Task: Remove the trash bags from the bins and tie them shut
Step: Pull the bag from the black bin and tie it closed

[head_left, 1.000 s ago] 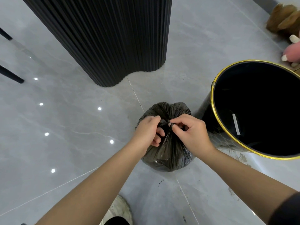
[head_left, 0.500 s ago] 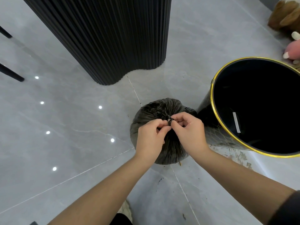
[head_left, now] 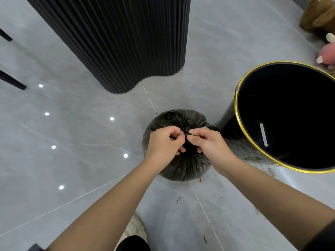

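The trash bag (head_left: 174, 120) is black, thin and glossy, full and rounded; it sits upright on the floor at the middle of the view; its plastic is gathered into fine pleats that run up to a small twisted knot (head_left: 186, 133) at the top; the left hand (head_left: 163, 144) pinches the knot from 9 o'clock and the right hand (head_left: 212, 144) from 3 o'clock, fingertips nearly meeting. The bin (head_left: 290, 105) stands at 3 o'clock of the bag, just beside it, whether touching cannot be told; it is a round black can with a gold rim, mouth open upward, its inside dark; a white strip (head_left: 263, 134) lies on its inner wall.
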`<state>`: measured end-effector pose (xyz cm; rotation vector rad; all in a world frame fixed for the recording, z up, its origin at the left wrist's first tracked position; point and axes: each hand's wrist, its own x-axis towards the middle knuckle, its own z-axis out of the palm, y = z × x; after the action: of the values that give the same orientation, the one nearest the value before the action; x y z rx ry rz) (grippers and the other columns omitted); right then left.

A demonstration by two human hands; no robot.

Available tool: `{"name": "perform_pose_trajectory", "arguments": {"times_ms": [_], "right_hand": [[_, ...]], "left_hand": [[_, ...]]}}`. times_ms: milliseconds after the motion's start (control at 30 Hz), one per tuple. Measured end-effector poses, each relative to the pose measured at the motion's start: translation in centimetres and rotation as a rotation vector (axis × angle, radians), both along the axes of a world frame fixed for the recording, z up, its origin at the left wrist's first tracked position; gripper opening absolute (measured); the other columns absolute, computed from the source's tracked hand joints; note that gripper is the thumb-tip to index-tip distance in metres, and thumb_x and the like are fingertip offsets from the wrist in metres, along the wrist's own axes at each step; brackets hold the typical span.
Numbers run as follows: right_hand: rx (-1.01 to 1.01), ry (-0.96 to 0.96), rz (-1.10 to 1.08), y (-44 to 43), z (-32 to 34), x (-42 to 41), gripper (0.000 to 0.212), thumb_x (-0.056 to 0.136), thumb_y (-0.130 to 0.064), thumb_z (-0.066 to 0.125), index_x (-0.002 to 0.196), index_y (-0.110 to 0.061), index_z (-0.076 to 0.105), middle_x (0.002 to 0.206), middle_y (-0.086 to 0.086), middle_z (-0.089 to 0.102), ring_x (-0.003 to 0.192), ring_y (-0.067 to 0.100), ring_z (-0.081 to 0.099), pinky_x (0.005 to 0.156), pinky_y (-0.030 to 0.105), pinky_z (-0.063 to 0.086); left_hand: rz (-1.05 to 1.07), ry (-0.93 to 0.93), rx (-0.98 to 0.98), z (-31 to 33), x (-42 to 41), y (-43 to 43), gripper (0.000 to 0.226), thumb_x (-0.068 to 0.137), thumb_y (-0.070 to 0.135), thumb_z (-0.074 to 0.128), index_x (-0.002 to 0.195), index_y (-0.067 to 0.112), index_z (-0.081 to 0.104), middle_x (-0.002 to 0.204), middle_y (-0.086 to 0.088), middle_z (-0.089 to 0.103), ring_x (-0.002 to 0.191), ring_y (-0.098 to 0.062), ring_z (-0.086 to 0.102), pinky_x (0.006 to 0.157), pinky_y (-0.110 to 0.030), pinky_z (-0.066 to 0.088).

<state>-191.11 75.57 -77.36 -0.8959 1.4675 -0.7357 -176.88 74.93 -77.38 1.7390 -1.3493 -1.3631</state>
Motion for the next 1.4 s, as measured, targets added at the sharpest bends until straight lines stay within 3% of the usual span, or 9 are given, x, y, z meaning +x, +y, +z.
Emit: {"name": "perform_pose_trajectory", "arguments": {"times_ms": [167,433,600,767,867,967,1033,1267,1400], "right_hand": [[0.133,-0.102,0.12,-0.2,-0.1,-0.7,0.009,0.089,-0.015,0.062,0.091,-0.017,0.07,0.071,-0.014,0.059,0.073,0.005,0.05,0.067,0.024,0.036],[0.228,-0.265,-0.201,-0.1,-0.1,0.0,0.01,0.088,-0.015,0.064,0.091,-0.01,0.072,0.072,0.001,0.055,0.069,0.01,0.047,0.061,0.025,0.038],[0.19,-0.224,-0.252,0.1,0.0,0.1,0.011,0.088,-0.015,0.064,0.091,-0.014,0.074,0.07,-0.007,0.065,0.075,0.01,0.051,0.068,0.026,0.041],[0.093,-0.16,-0.277,0.4,0.0,0.5,0.009,0.087,-0.013,0.065,0.089,-0.013,0.074,0.091,-0.002,0.072,0.081,0.005,0.061,0.068,0.017,0.043],[0.015,-0.089,-0.285,0.5,-0.1,0.8,0.008,0.086,-0.011,0.067,0.086,-0.014,0.074,0.088,-0.003,0.073,0.076,-0.002,0.065,0.064,0.01,0.048],[-0.017,-0.048,-0.332,0.5,-0.1,1.3,0.01,0.084,-0.009,0.066,0.082,-0.014,0.074,0.076,-0.008,0.071,0.065,-0.008,0.062,0.062,0.007,0.048],[0.021,-0.014,-0.337,0.2,-0.2,1.4,0.008,0.085,-0.013,0.066,0.082,-0.014,0.074,0.069,-0.007,0.067,0.059,-0.006,0.059,0.057,0.011,0.047],[0.315,-0.209,-0.368,-0.9,-0.5,1.3,0.009,0.085,-0.017,0.066,0.09,-0.01,0.07,0.072,0.003,0.063,0.069,0.012,0.058,0.066,0.026,0.048],[0.09,-0.005,-0.176,-0.5,-0.8,0.6,0.007,0.086,-0.019,0.066,0.091,-0.014,0.066,0.07,-0.002,0.061,0.067,0.011,0.059,0.066,0.028,0.05]], "left_hand": [[-0.055,-0.01,0.015,0.0,0.3,-0.1,0.007,0.086,0.008,0.062,0.084,0.012,0.067,0.071,-0.003,0.067,0.055,-0.016,0.069,0.054,-0.03,0.058],[-0.122,-0.284,-0.347,0.1,-0.5,0.3,0.006,0.084,0.013,0.063,0.085,0.016,0.068,0.08,0.006,0.066,0.06,-0.009,0.063,0.064,-0.028,0.052],[0.0,-0.146,-0.147,0.8,-1.2,0.1,0.004,0.083,0.02,0.067,0.083,0.02,0.07,0.071,0.008,0.069,0.061,-0.005,0.066,0.068,-0.025,0.055],[0.102,-0.04,0.089,1.3,-1.6,-0.9,0.01,0.081,0.012,0.064,0.078,0.019,0.07,0.064,0.001,0.071,0.059,-0.01,0.069,0.067,-0.032,0.06],[0.102,-0.103,0.039,1.0,-1.9,-0.9,0.01,0.078,0.013,0.065,0.072,0.021,0.068,0.061,0.002,0.07,0.063,-0.011,0.069,0.071,-0.034,0.059],[0.08,-0.203,-0.057,0.8,-2.3,-0.7,0.005,0.078,0.016,0.065,0.078,0.018,0.069,0.068,0.006,0.069,0.068,-0.005,0.065,0.069,-0.016,0.051],[0.049,-0.246,-0.144,0.9,-2.2,-0.3,0.005,0.08,0.015,0.064,0.08,0.017,0.068,0.07,0.009,0.067,0.068,-0.002,0.062,0.066,-0.01,0.046],[-0.033,-0.313,-0.452,-0.5,-1.2,0.7,0.005,0.083,0.008,0.064,0.083,0.01,0.068,0.073,0.004,0.067,0.066,-0.008,0.061,0.064,-0.02,0.05],[-0.039,-0.258,-0.316,-0.3,-0.7,0.1,0.006,0.083,0.01,0.063,0.084,0.015,0.067,0.075,0.011,0.064,0.069,-0.003,0.06,0.067,-0.012,0.048]]}}
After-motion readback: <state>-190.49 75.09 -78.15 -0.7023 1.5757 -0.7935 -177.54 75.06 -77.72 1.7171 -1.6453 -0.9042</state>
